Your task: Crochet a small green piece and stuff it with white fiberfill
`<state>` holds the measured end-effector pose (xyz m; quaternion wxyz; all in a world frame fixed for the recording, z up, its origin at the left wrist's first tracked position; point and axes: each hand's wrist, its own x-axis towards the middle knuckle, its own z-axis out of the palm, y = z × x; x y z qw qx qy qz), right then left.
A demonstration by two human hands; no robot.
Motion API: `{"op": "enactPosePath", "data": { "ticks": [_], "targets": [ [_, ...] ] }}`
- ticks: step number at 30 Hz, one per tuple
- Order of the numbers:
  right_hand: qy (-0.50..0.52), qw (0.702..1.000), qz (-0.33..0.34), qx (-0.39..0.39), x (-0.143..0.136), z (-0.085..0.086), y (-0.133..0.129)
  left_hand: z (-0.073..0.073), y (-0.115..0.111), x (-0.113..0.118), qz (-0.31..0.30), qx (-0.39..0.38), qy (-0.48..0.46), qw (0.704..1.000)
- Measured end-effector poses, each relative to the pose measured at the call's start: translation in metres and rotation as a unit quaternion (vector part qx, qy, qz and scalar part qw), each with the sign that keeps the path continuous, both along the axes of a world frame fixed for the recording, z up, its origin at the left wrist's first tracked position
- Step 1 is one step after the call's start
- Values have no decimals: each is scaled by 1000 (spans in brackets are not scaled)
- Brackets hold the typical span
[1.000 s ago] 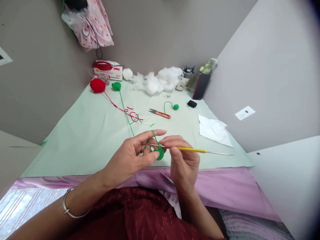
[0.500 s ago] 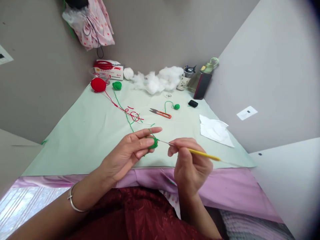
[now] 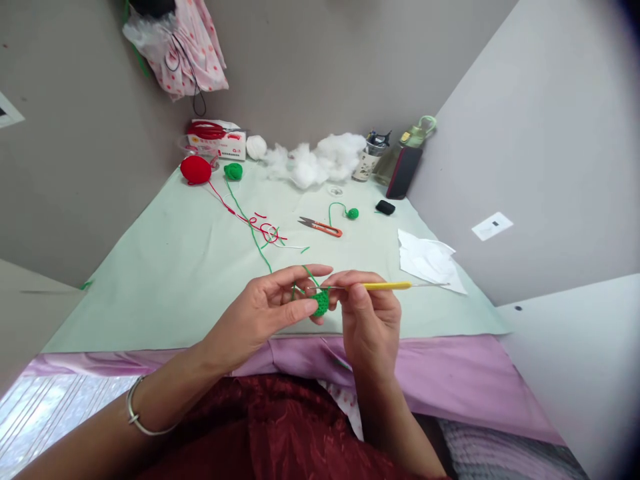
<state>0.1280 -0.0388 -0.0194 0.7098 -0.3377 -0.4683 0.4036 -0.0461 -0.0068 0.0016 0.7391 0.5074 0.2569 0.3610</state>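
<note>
Between the thumb and fingers of my left hand is a small green crochet piece. Green yarn runs over the raised index finger of that hand. My right hand grips a crochet hook by its yellow handle, pen-like. The hook's metal shaft lies level across the top of the green piece, its tip near the left fingers. My right fingertips are close against the piece; whether they touch it I cannot tell. From the green yarn ball a strand trails down the table toward my left hand.
Orange thread snips and a small green crocheted ball lie ahead of my hands. Red yarn, white stuffing, a cup of pens and a bottle stand at the back. White paper is at the right.
My right hand has moved left, bringing the hook across the green piece, its handle now nearly level. The left hand has shifted slightly right and turned with the piece.
</note>
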Motion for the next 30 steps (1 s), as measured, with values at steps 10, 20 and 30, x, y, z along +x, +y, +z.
{"op": "enactPosePath", "data": {
  "ticks": [10, 20, 30],
  "targets": [
    [-24, 1000, 15, -3, 2, 3, -2, 9, 1, 1, 65, 57, 72, 994],
    [-215, 970, -62, 94, 5, 5, -11, 6, -1, 1, 96, 107, 116, 983],
    [-451, 830, -219, 243, 5, -18, -17, 2, -6, 5, 137, 73, 98, 983]
  ]
}}
